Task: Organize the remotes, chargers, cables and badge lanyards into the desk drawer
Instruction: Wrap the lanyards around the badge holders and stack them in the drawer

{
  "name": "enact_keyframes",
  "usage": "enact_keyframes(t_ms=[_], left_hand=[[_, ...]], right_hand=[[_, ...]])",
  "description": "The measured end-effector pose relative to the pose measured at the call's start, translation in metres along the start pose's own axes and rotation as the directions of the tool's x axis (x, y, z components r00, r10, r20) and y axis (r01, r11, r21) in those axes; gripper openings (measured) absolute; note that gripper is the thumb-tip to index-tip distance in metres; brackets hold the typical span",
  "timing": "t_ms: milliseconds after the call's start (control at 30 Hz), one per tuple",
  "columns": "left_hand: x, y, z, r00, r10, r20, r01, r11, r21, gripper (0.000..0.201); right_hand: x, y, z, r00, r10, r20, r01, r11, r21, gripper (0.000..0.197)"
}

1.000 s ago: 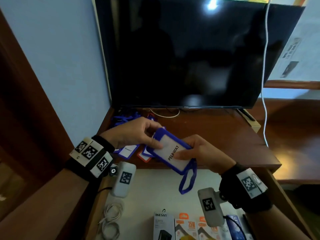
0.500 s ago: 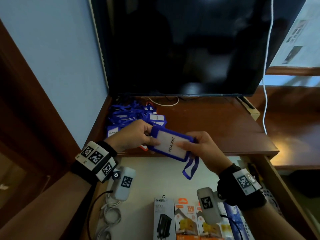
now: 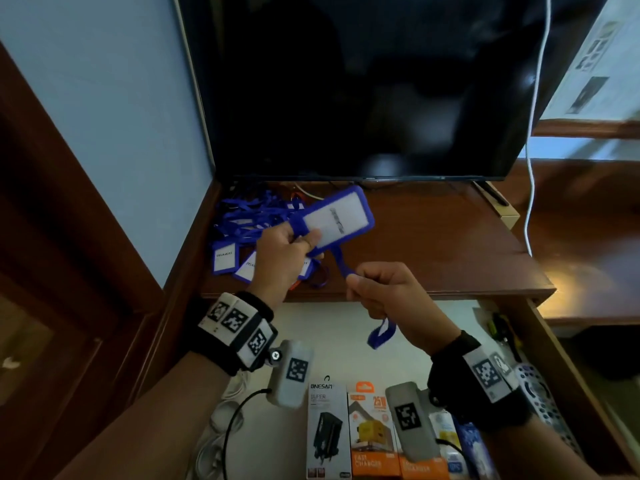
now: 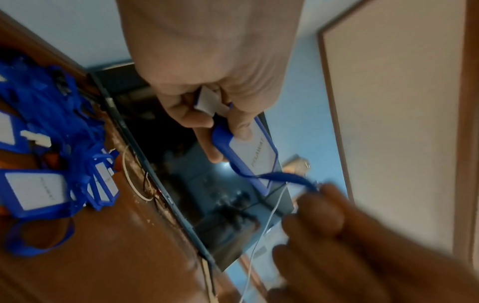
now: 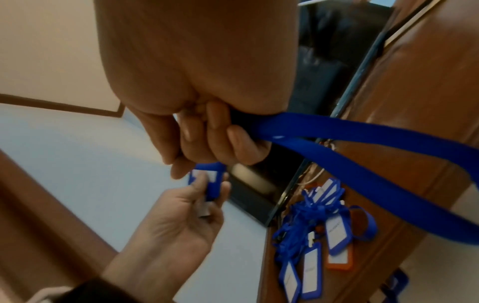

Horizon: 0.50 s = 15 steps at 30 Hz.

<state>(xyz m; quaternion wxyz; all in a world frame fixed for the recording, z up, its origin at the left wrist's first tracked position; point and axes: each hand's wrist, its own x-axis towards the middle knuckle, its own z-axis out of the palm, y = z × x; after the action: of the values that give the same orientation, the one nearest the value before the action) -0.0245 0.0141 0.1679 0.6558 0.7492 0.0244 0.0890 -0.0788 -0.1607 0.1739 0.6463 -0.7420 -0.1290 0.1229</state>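
My left hand (image 3: 294, 242) pinches one end of a blue badge holder (image 3: 337, 220) with a white card, held up over the desk (image 3: 433, 251). Its blue lanyard strap (image 3: 341, 265) runs down into my right hand (image 3: 377, 289), whose curled fingers grip it; a loop of the strap (image 3: 381, 336) hangs below the fist. In the left wrist view the badge holder (image 4: 255, 151) sits under my thumb. In the right wrist view the strap (image 5: 350, 151) passes through my fingers. A pile of blue badges and lanyards (image 3: 249, 230) lies at the desk's back left.
The open drawer (image 3: 346, 330) below holds charger boxes (image 3: 349, 427) at the front, white cables (image 3: 221, 427) at the left and a grey remote (image 3: 540, 400) at the right. A dark TV screen (image 3: 363, 84) stands behind the desk, a white cable (image 3: 531, 168) hanging at its right.
The right hand let go of the badge holder and slid down to grip the strap. The left hand lifted the holder up and away, stretching the strap between the hands.
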Motion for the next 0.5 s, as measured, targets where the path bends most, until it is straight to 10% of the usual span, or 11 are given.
enact_keyframes(t_ms=[333,500], left_hand=[[-0.027,-0.025,-0.001,0.864,-0.095,0.494,-0.140,0.897,0.418,0.028],[-0.029,-0.019,-0.017,0.773,-0.197,0.603,-0.086,0.909,0.408,0.011]], right_hand=[[0.003,-0.014,-0.007,0.965,0.088,-0.246,-0.047,0.985,0.165,0.022],[0.004,-0.012,-0.018,0.952,0.267,-0.153,-0.242,0.956,0.163,0.021]])
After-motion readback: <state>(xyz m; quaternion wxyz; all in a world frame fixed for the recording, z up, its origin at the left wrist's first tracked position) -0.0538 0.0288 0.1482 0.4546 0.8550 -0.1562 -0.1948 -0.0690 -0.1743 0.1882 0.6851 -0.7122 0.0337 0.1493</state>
